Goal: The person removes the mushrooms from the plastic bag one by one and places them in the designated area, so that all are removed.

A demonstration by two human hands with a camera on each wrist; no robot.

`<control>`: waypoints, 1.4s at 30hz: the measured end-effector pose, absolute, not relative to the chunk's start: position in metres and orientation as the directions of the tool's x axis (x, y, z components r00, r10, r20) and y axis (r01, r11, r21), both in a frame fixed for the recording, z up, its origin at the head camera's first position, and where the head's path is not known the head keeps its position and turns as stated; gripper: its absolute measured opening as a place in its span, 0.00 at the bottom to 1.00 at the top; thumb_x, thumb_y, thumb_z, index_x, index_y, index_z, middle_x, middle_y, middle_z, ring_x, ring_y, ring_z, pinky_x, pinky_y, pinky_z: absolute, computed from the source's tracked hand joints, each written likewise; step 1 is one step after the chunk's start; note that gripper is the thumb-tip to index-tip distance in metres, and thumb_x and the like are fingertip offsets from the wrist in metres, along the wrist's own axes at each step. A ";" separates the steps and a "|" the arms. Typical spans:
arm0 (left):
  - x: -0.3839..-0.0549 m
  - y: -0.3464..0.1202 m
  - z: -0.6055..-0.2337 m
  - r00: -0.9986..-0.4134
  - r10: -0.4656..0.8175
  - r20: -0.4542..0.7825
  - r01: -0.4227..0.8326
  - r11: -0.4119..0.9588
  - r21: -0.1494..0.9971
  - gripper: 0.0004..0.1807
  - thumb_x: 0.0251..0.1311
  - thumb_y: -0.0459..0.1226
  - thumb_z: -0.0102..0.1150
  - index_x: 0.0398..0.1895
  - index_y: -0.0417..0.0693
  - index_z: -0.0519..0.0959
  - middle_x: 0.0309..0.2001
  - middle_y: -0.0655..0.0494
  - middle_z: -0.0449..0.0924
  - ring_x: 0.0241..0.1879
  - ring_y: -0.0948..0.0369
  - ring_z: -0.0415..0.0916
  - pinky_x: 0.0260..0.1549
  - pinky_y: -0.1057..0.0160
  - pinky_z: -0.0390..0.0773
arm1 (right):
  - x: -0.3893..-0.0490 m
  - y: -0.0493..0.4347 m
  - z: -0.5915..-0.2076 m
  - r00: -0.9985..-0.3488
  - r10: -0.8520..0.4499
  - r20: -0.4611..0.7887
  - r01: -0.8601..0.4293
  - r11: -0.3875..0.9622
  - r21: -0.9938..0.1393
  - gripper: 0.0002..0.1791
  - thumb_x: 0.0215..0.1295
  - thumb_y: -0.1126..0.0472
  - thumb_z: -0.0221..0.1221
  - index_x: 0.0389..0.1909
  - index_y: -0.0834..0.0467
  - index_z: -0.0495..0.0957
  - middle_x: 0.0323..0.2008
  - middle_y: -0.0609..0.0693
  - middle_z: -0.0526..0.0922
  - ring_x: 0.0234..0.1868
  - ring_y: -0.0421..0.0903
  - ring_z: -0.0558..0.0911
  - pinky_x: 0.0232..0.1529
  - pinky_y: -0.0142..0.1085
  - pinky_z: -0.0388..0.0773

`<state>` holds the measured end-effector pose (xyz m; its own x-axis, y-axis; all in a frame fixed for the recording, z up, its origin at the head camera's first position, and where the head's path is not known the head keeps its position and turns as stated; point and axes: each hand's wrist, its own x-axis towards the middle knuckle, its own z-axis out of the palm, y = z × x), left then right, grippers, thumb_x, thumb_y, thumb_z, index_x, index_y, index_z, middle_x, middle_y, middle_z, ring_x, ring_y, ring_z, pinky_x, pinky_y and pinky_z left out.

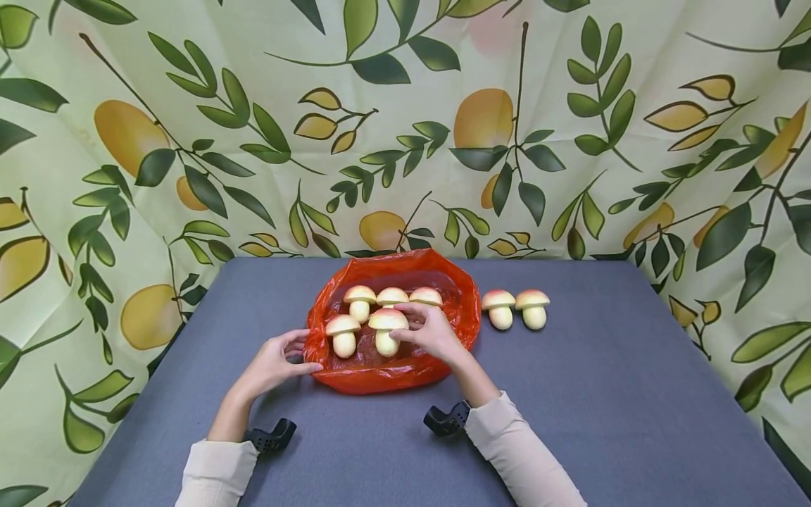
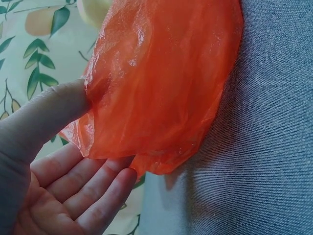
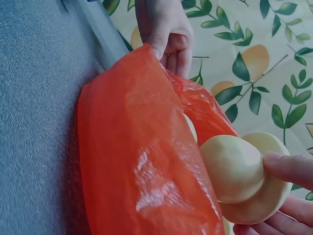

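Observation:
A red plastic bag [image 1: 380,380] lies wide open on the table, with several toy mushrooms inside, one of them a toy mushroom [image 1: 343,336] at the left. My right hand [image 1: 434,331] holds another toy mushroom [image 1: 388,331], red-tinged cap up, at the bag's mouth. In the right wrist view, thumb and fingers grip the pale underside and cap of this mushroom [image 3: 230,169]. At the bag's left edge my left hand [image 1: 279,360] pinches the rim; the left wrist view shows its thumb on the red plastic [image 2: 156,88] and its fingers partly behind it.
Two more toy mushrooms, a nearer one [image 1: 500,310] and a farther one [image 1: 533,308], lie side by side just right of the bag. Grey-blue cloth covers the table [image 1: 608,394]. A leaf-and-fruit patterned curtain [image 1: 405,141] hangs behind and along both sides.

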<state>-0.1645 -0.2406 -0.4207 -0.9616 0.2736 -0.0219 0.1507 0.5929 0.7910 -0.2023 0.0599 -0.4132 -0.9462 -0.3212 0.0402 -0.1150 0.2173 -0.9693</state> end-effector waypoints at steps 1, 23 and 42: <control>-0.165 -0.240 -0.421 -0.961 0.276 -0.021 0.153 0.593 0.791 0.36 0.51 0.36 0.71 0.60 0.27 0.68 0.56 0.30 0.75 0.52 0.42 0.79 0.53 0.48 0.80 | -0.202 0.061 -0.413 -0.947 -0.319 0.049 -0.122 0.215 -0.969 0.27 0.55 0.70 0.65 0.58 0.71 0.73 0.56 0.68 0.78 0.56 0.60 0.81 0.55 0.43 0.82; -0.164 -0.242 -0.421 -0.962 0.273 -0.021 0.151 0.592 0.791 0.36 0.50 0.37 0.71 0.60 0.28 0.69 0.56 0.30 0.76 0.52 0.42 0.79 0.53 0.48 0.80 | -0.193 0.087 -0.399 -0.933 -0.337 0.129 -0.216 0.235 -0.948 0.27 0.55 0.70 0.66 0.58 0.71 0.73 0.58 0.67 0.77 0.55 0.59 0.81 0.57 0.47 0.80; -0.164 -0.242 -0.420 -0.962 0.270 -0.023 0.149 0.600 0.786 0.36 0.51 0.38 0.71 0.61 0.28 0.68 0.56 0.30 0.75 0.53 0.41 0.78 0.53 0.47 0.80 | -0.188 0.117 -0.397 -0.935 -0.332 0.126 -0.232 0.299 -0.926 0.28 0.56 0.68 0.66 0.58 0.71 0.72 0.56 0.69 0.78 0.55 0.61 0.81 0.49 0.36 0.84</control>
<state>-0.1638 -0.2419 -0.4200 -0.9625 0.2704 -0.0234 0.1495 0.6003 0.7857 -0.1880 0.1170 -0.3969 -0.9346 -0.3324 0.1263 -0.2315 0.2992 -0.9257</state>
